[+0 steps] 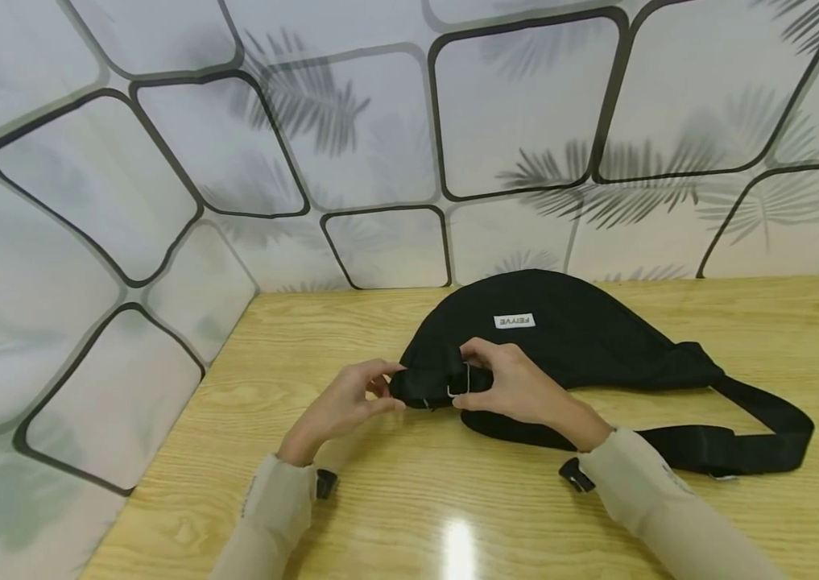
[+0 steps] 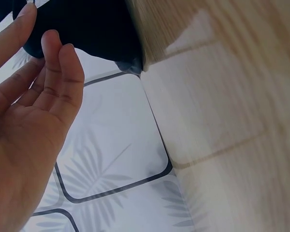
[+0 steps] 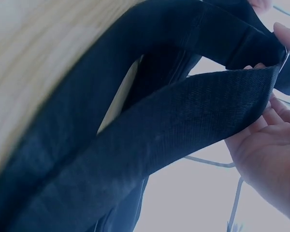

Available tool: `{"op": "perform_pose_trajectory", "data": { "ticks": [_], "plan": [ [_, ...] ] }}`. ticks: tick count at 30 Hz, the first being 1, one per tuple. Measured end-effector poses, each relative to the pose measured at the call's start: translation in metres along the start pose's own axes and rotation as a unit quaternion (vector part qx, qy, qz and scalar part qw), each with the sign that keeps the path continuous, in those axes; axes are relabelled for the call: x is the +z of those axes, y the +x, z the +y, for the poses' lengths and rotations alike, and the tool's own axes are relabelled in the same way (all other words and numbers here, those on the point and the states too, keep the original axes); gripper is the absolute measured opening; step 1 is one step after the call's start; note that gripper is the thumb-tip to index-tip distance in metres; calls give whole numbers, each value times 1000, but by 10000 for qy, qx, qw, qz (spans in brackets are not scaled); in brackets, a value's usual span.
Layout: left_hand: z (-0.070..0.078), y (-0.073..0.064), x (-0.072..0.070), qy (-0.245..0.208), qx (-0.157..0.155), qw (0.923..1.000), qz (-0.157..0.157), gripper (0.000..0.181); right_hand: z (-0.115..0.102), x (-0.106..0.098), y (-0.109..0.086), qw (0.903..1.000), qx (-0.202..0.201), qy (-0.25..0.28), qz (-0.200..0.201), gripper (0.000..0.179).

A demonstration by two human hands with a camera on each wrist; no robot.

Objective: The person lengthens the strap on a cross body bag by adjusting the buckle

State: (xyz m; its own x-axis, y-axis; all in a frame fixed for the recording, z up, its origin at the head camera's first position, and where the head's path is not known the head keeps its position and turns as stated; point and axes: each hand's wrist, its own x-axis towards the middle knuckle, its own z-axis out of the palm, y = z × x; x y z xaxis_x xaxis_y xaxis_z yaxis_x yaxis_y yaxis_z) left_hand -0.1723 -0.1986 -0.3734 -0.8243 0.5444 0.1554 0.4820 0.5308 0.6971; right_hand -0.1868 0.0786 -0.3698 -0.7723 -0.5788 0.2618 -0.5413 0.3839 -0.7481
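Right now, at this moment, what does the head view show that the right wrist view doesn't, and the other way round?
Only the head view shows the white label on the black bag and the person's pale sleeves. Only the right wrist view shows the fine woven ribbing of the black strap up close. Both show the right hand holding that strap, and the wooden table.
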Motion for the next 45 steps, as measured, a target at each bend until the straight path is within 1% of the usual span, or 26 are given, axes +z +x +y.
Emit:
{"op": "perform_pose_trajectory", "data": {
  "ticks": [5, 12, 20, 26, 31, 45],
  "plan": [
    [-2, 0, 0, 57, 52, 10000, 15, 44, 3, -5, -4, 9999, -8, -149, 58, 45],
    [-4, -1, 0, 66, 105, 9999, 29, 43, 6, -12, -10, 9997, 106, -179, 83, 46],
    [-4, -1, -1, 92, 90, 9999, 6, 43, 11, -20, -16, 9997, -57, -205, 71, 47],
    [-5, 0, 0, 102, 151, 9998, -8, 42, 12, -24, -21, 9999, -16, -151, 9, 47],
    [-5, 0, 0, 115, 149, 9998, -27, 42, 13, -28, -25, 9998, 14, -181, 40, 48],
    [-5, -1, 1, 151, 135, 9998, -45, 42, 14, -38, -34, 9995, -91, -267, 109, 46]
  ]
}}
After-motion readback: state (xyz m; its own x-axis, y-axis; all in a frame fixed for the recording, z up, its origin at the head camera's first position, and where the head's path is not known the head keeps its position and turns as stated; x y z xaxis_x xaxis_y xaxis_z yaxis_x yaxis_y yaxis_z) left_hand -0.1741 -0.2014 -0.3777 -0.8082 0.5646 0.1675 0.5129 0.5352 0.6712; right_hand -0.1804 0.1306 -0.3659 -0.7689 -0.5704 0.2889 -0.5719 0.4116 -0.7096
